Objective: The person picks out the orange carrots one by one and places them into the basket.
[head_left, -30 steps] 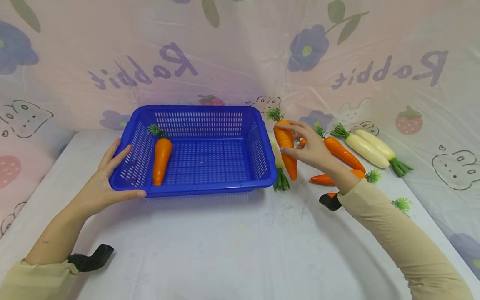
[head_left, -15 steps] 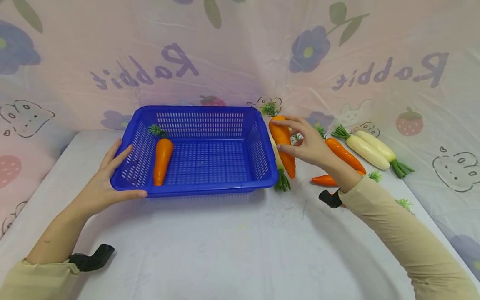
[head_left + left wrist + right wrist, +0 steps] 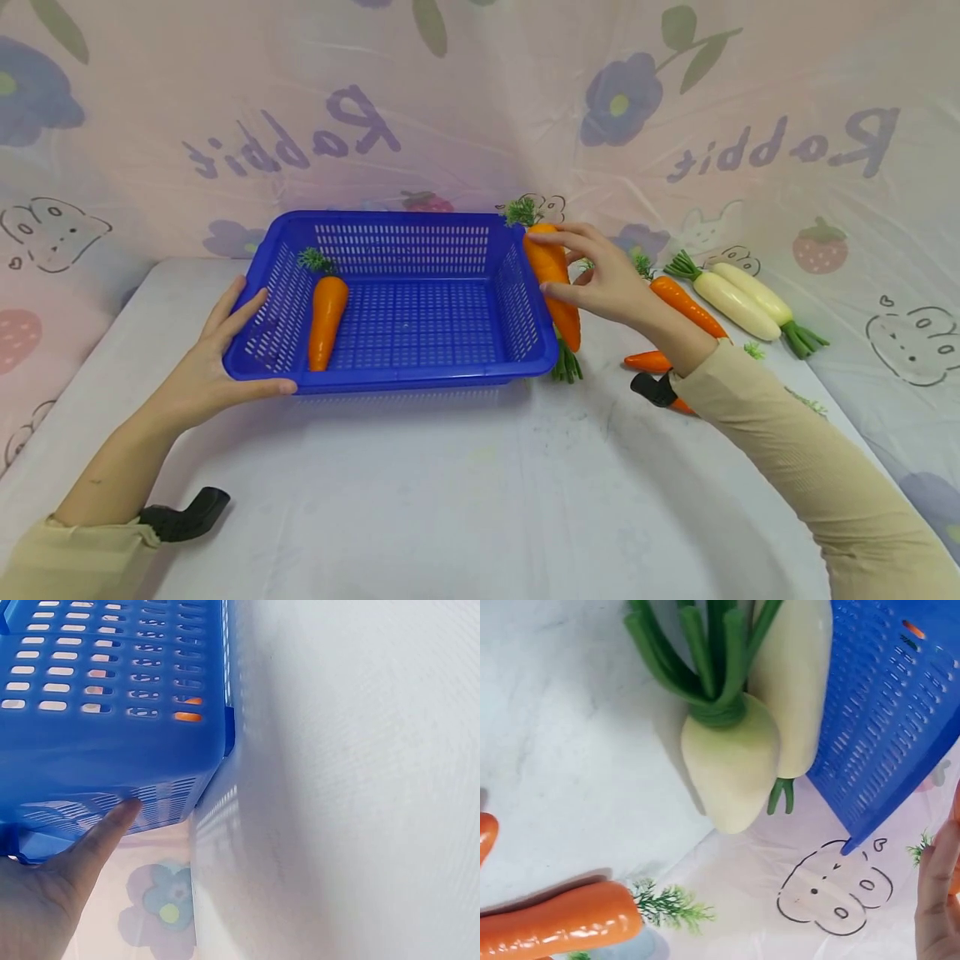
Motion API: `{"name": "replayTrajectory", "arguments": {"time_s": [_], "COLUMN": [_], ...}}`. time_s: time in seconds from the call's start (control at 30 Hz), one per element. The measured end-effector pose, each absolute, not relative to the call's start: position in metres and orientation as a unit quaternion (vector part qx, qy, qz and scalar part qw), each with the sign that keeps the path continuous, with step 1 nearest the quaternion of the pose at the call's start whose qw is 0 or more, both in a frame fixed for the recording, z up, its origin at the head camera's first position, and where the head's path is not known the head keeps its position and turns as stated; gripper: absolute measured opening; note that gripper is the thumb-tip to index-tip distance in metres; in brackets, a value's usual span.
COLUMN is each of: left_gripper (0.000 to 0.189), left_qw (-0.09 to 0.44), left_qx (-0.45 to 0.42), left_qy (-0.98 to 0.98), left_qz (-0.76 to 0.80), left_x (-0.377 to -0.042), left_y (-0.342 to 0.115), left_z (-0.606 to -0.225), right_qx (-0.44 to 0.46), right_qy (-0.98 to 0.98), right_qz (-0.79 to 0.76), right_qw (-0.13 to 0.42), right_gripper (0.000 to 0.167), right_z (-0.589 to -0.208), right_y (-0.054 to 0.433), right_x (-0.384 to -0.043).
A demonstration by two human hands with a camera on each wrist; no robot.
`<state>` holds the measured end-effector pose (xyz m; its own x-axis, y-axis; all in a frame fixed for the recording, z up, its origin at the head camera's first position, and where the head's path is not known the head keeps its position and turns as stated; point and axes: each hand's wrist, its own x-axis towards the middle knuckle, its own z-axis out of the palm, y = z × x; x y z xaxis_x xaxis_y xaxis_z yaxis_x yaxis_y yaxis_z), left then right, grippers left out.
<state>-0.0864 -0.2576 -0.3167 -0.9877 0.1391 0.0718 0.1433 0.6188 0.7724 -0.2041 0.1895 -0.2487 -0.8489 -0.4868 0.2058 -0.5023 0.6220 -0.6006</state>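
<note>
A blue plastic basket (image 3: 405,379) with slotted walls stands on the table. One carrot (image 3: 327,321) with a green top lies inside, near its left wall. My left hand (image 3: 191,375) rests at the basket's front left corner, fingers straight and spread over the left rim, thumb along the front. In the left wrist view a straight digit (image 3: 120,817) touches the basket's outer wall. Another carrot (image 3: 551,275) is pinched between the thumb and fingers of my right hand (image 3: 607,275), tilted along the outside of the basket's right rim with its top upward.
Two white radishes (image 3: 731,765) lie against the basket's right outer side. Farther right on the table are two more white radishes (image 3: 735,304) and several carrots (image 3: 686,304), some partly hidden by the right arm. A patterned curtain (image 3: 480,108) hangs behind the table.
My right hand has carried its carrot leftward and slightly up, from beside the basket to its right rim. The left hand and the basket stay in place.
</note>
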Motion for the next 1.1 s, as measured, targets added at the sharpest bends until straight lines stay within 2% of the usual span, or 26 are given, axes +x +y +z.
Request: {"name": "replayTrajectory", "arguments": {"time_s": [0.3,1.1], "left_gripper": [0.109,0.109], "left_qw": [0.000,0.002], "left_qx": [-0.078,-0.077], "left_qy": [-0.898,-0.898], "left_qz": [-0.433,-0.433], "left_x": [-0.086,-0.087], "left_y": [-0.258,-0.257], "left_z": [-0.316,-0.315], "right_qx": [0.299,0.332], "right_qy": [-0.887,-0.880], "right_qz": [0.351,0.340], "right_qw": [-0.005,-0.003], "right_gripper": [0.058,0.059], "right_z": [-0.242,-0.222], "right_y": [0.177,0.132], "right_x": [-0.204,-0.213]}}
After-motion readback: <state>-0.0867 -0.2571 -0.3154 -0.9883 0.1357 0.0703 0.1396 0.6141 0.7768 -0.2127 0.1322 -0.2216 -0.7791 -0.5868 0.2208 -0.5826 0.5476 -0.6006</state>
